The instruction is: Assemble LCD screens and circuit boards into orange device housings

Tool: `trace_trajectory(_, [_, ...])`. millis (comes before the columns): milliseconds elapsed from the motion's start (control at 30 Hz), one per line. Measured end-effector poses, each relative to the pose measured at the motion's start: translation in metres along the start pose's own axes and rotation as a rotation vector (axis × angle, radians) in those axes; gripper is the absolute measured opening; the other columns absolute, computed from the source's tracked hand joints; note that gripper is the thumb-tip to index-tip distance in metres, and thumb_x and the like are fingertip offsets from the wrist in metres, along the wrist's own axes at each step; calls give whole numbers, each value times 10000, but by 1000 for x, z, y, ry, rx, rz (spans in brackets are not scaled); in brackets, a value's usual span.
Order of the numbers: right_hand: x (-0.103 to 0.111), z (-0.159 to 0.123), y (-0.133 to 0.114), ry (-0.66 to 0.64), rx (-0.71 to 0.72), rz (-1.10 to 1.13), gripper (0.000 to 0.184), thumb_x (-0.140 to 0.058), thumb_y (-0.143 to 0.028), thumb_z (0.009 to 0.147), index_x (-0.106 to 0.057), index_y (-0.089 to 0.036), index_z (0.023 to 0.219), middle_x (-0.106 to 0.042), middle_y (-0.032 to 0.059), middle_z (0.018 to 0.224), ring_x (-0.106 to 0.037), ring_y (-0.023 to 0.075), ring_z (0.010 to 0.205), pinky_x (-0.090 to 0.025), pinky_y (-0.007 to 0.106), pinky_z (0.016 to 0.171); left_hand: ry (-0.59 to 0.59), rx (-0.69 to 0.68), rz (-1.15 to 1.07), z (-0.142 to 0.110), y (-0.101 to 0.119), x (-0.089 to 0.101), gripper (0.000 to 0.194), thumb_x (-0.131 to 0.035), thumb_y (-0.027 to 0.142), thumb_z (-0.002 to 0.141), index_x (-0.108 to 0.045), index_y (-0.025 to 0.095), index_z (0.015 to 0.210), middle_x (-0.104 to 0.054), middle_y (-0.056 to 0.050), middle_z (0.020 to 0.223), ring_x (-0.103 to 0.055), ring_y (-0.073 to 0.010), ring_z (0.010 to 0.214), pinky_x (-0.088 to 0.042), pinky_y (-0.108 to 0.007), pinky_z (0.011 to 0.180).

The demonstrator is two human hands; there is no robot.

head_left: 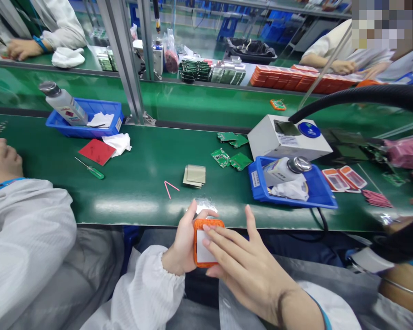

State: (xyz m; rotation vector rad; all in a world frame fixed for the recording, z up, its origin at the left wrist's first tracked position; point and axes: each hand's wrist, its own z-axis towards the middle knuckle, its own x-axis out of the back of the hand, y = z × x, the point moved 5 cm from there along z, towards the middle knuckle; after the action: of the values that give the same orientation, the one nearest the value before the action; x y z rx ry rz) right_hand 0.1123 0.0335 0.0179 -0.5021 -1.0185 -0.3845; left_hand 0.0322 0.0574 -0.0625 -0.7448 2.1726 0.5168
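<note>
left hand (182, 245) grips orange case (206, 245) | right hand (242, 263) flat-open, fingers on it | labels unreadable

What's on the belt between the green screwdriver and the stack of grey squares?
Head view: only a bent pink strip lies between the green screwdriver and the grey squares; the rest is bare green belt.

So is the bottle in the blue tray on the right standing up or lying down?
Lying down. The bottle rests on its side in the blue tray, its metal cap pointing right, beside a crumpled white cloth.
</note>
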Motion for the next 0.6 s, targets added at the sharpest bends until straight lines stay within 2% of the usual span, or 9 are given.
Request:
trace_trajectory(67, [1, -1, 2, -18, 4, 5, 286, -481, -299, 957, -576, -90, 1128, -684, 151, 1128, -597, 243, 1129, -2, 623, 1148, -1, -15, -6, 0, 2, 2, 522, -326, 615, 891, -567, 164, 789, -566, -15, 617, -530, -111, 504, -387, -218, 510])
trace_trajectory(167, [6, 3, 16, 6, -24, 51, 340, -481, -280, 953, -509, -63, 1214, -614, 206, 1234, -525, 270, 1221, -95, 648, 1134, -43, -84, -12, -4, 8, 7, 380, -478, 523, 840, -571, 156, 811, -613, -26, 653, -587, -146, 555, -432, -246, 559])
trace_trajectory(233, [4, 11, 33, 21, -105, 131, 290, -454, -222, 961, -505, -102, 1220, -645, 166, 1188, -581, 236, 1132, -160, 652, 1121, -115, -101, 31, -9, 11, 12, 259, -564, 384, 744, -557, 166, 882, -672, -59, 752, -654, -220, 661, -483, -329, 662])
trace_trajectory(267, [0, 17, 42, 24, -153, 173, 252, -449, -200, 961, -527, -131, 1191, -678, 126, 1123, -615, 210, 1056, -188, 645, 1117, -151, -97, 67, -13, 11, 15, 268, -570, 302, 684, -540, 171, 916, -695, -88, 828, -676, -267, 747, -489, -391, 736])
trace_trajectory(333, [-13, 32, 57, 28, -214, 190, 180, -465, -178, 953, -591, -173, 1081, -703, 72, 1039, -631, 189, 972, -230, 633, 1108, -196, -85, 141, -20, 11, 23, 395, -531, 172, 573, -500, 176, 967, -702, -150, 972, -664, -342, 942, -436, -503, 879])
trace_trajectory(400, [-30, 51, 64, 47, -214, 90, 148, -496, -178, 935, -642, -174, 961, -677, 96, 1120, -600, 236, 1047, -239, 669, 1080, -204, -91, 175, -28, 11, 33, 507, -487, 106, 502, -465, 178, 1003, -678, -192, 1079, -614, -361, 1078, -364, -552, 961])
trace_trajectory(500, [-64, 78, 65, -21, -183, -151, 141, -547, -179, 894, -680, -146, 859, -508, 177, 1369, -450, 379, 1249, -178, 789, 1004, -244, -102, 134, -37, 12, 42, 601, -450, 102, 457, -435, 181, 1052, -639, -224, 1163, -570, -378, 1147, -318, -614, 972])
trace_trajectory(600, [-97, 96, 61, -140, -146, -291, 125, -580, -145, 847, -693, -115, 804, -411, 211, 1440, -346, 445, 1312, -112, 850, 955, -321, -121, 58, -44, 16, 44, 601, -435, 140, 452, -445, 173, 1052, -624, -252, 1173, -568, -388, 1142, -314, -637, 951])
